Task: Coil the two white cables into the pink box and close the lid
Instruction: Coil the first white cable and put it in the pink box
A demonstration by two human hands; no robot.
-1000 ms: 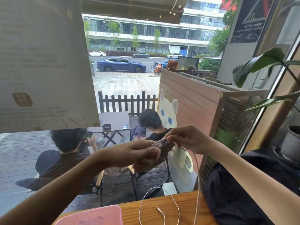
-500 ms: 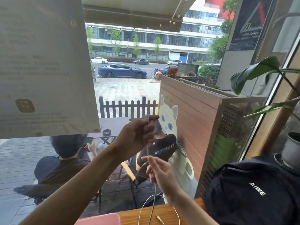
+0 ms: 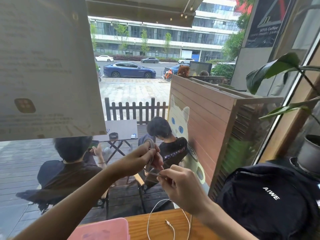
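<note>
Since half a second before, the right hand had come back up to meet the left hand, adding another turn of white cable to the small loops clenched in the left fingers, so the first coil was growing but not finished. The right fingers were pinched on the running strand, whose slack trailed onto the wooden surface. The pink box sat at the near edge, its lid apparently shut and nothing yet inside, as far as I could judge.
</note>
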